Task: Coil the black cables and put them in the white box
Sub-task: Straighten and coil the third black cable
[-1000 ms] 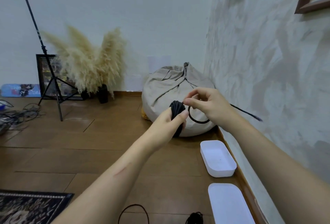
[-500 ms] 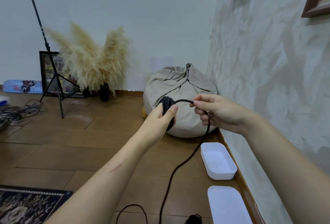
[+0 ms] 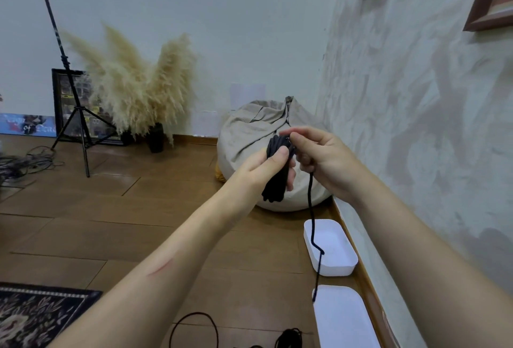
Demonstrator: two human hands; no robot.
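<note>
The left hand [image 3: 259, 166] is gripping a thick, matte black cable coil [image 3: 277, 178]; the right hand [image 3: 326, 159] is pinching its dangling tail above the white box [image 3: 337, 268] at the floor's right edge. The poster [image 3: 27, 124] lettering is too blurred to read.

A blue banner [image 3: 27, 127], far off beyond the left hand [image 3: 261, 164], bears blurred lettering; only "of" reads.

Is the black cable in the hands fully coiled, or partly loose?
Partly loose. The left hand grips a coiled bundle, while one tail hangs down from the right hand.
</note>
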